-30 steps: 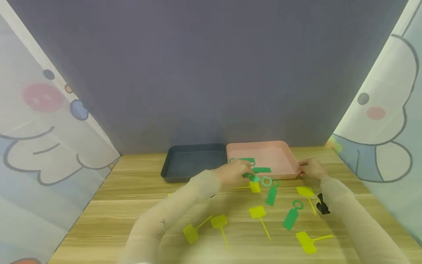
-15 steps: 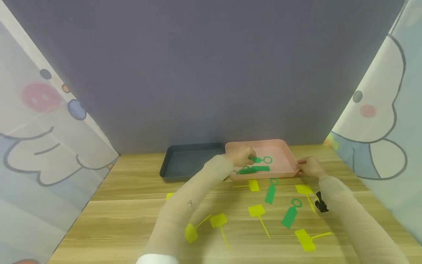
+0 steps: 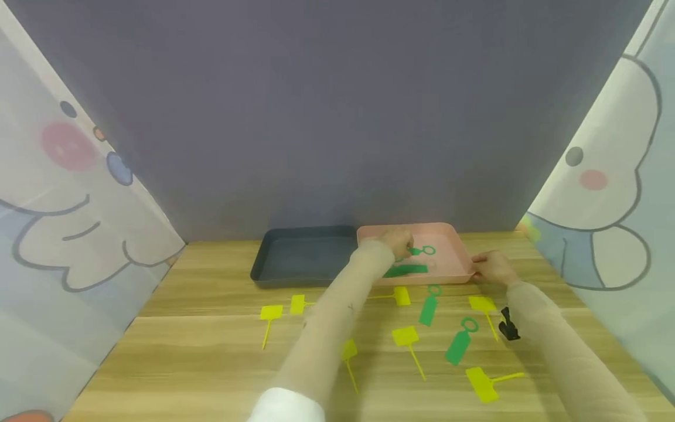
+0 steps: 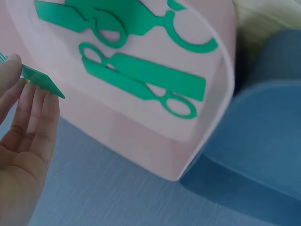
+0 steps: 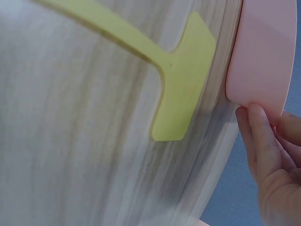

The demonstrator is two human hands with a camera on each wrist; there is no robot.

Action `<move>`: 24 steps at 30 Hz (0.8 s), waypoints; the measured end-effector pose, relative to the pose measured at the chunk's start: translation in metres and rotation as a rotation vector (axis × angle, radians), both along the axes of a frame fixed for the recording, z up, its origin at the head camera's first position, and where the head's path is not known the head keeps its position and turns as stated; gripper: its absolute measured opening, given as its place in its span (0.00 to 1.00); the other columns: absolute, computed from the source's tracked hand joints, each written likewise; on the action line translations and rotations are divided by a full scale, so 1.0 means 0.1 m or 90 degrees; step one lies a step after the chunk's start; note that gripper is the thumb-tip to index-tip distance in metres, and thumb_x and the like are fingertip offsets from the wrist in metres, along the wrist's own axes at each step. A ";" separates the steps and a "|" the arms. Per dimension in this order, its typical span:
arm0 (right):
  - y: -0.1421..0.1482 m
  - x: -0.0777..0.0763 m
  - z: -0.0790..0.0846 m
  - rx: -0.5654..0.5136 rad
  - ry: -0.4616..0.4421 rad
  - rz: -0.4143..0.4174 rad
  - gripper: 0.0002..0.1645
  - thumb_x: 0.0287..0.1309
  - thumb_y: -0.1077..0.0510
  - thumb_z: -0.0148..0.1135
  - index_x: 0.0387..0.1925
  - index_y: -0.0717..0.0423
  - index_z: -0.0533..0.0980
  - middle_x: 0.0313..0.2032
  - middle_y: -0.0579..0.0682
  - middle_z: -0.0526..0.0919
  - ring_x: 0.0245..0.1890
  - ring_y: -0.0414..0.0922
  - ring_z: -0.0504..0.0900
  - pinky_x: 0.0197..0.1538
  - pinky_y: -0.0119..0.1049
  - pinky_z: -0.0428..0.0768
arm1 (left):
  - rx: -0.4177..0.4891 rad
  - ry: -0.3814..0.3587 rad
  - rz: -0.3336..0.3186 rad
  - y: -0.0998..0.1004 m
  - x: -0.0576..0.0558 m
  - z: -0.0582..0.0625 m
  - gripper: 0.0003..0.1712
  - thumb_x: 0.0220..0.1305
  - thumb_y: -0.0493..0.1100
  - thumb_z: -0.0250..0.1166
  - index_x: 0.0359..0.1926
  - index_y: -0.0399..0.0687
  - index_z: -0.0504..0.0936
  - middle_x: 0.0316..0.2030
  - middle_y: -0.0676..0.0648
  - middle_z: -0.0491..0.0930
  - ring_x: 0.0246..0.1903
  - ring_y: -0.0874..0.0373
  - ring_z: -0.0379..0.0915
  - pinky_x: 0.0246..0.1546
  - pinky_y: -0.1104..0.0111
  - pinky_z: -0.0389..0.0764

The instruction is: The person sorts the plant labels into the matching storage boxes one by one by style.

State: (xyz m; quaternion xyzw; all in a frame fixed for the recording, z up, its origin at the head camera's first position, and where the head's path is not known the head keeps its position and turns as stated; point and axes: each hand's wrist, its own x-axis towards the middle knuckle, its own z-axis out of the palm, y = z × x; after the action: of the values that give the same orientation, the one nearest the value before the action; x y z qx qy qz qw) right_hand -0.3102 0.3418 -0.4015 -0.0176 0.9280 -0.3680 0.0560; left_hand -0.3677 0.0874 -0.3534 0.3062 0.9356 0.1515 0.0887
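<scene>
My left hand (image 3: 399, 241) is over the pink tray (image 3: 448, 258), pinching a green ring-ended plant tag (image 4: 42, 82) between thumb and fingers. Below it, several green tags (image 4: 160, 75) lie overlapping on the tray floor in the left wrist view. At the tray's near right corner, my right hand (image 3: 495, 268) pinches the tray wall, thumb on one side and fingers on the other. A yellow T-shaped plant label (image 5: 183, 84) lies on the table close to the right hand. Two more green tags, one left (image 3: 429, 310) and one right (image 3: 457, 347), lie in front of the tray.
A dark blue-grey tray (image 3: 306, 258) stands against the pink one on its left. Several yellow labels (image 3: 405, 336) are scattered over the wooden table (image 3: 200, 328). A small black object (image 3: 508, 325) lies beside the right forearm. A grey panel (image 3: 337, 117) rises behind the trays.
My left hand has carried the green tag from the tray's front edge inward and back over the pink tray. The right hand keeps its place at the corner.
</scene>
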 end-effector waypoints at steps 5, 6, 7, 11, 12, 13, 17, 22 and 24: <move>-0.06 0.00 -0.03 -0.005 -0.012 0.006 0.22 0.61 0.65 0.48 0.49 0.82 0.67 0.42 0.72 0.78 0.28 0.36 0.78 0.31 0.25 0.79 | 0.027 -0.058 0.065 0.02 -0.02 -0.15 0.24 0.55 0.43 0.66 0.13 0.46 0.61 0.15 0.53 0.49 0.15 0.62 0.44 0.16 0.74 0.50; -0.06 0.00 -0.03 -0.013 -0.015 0.007 0.22 0.61 0.65 0.48 0.49 0.83 0.67 0.42 0.72 0.78 0.27 0.37 0.78 0.31 0.25 0.79 | 0.026 -0.060 0.074 0.02 -0.02 -0.18 0.23 0.55 0.44 0.67 0.13 0.46 0.63 0.14 0.54 0.49 0.15 0.62 0.45 0.15 0.75 0.51; -0.08 0.01 -0.03 -0.017 -0.016 0.005 0.22 0.61 0.65 0.48 0.49 0.83 0.67 0.42 0.72 0.77 0.27 0.36 0.78 0.31 0.25 0.79 | 0.027 -0.062 0.081 0.02 -0.02 -0.20 0.21 0.54 0.45 0.67 0.13 0.45 0.67 0.13 0.54 0.49 0.15 0.62 0.46 0.15 0.75 0.52; -0.11 0.03 -0.02 -0.032 -0.017 -0.002 0.22 0.61 0.66 0.48 0.49 0.83 0.67 0.42 0.72 0.78 0.26 0.36 0.78 0.30 0.24 0.79 | 0.000 -0.052 0.096 0.02 -0.04 -0.25 0.07 0.56 0.39 0.65 0.23 0.43 0.80 0.13 0.55 0.54 0.17 0.62 0.51 0.17 0.76 0.58; -0.11 0.03 -0.02 -0.035 -0.018 -0.004 0.22 0.61 0.65 0.48 0.49 0.83 0.67 0.42 0.72 0.78 0.26 0.35 0.78 0.30 0.24 0.79 | -0.007 -0.051 0.097 0.03 -0.04 -0.26 0.07 0.56 0.39 0.65 0.24 0.42 0.81 0.14 0.54 0.55 0.17 0.62 0.51 0.17 0.77 0.59; -0.11 0.03 -0.02 -0.032 -0.015 -0.003 0.22 0.61 0.65 0.48 0.49 0.83 0.67 0.42 0.72 0.78 0.26 0.35 0.78 0.30 0.24 0.79 | -0.013 -0.050 0.101 0.02 -0.04 -0.26 0.06 0.56 0.39 0.65 0.25 0.43 0.81 0.14 0.54 0.56 0.18 0.62 0.53 0.17 0.77 0.60; -0.09 0.02 -0.03 -0.024 -0.006 0.000 0.21 0.60 0.66 0.49 0.48 0.83 0.68 0.40 0.71 0.79 0.26 0.35 0.77 0.29 0.24 0.78 | -0.073 -0.009 0.096 0.00 -0.03 -0.25 0.04 0.56 0.41 0.66 0.27 0.48 0.81 0.17 0.56 0.68 0.20 0.63 0.59 0.20 0.77 0.65; -0.07 0.00 -0.06 -0.031 -0.008 0.000 0.21 0.60 0.65 0.50 0.48 0.82 0.68 0.41 0.72 0.78 0.26 0.35 0.77 0.30 0.25 0.79 | -0.124 0.032 0.083 0.00 -0.03 -0.27 0.03 0.57 0.42 0.65 0.28 0.51 0.80 0.23 0.55 0.77 0.23 0.64 0.65 0.26 0.77 0.70; -0.05 -0.02 -0.08 -0.050 -0.006 0.009 0.22 0.59 0.63 0.52 0.48 0.82 0.69 0.39 0.69 0.80 0.26 0.35 0.77 0.30 0.25 0.79 | -0.124 0.028 0.083 0.02 -0.06 -0.30 0.04 0.56 0.41 0.65 0.26 0.50 0.80 0.21 0.55 0.77 0.22 0.63 0.63 0.24 0.76 0.70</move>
State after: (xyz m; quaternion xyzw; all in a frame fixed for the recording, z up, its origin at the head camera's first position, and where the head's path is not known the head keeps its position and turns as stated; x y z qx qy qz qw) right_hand -0.3126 0.3371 -0.4098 -0.0247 0.9123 -0.4040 0.0623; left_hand -0.3733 0.0890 -0.3838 0.2379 0.9656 0.0586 0.0877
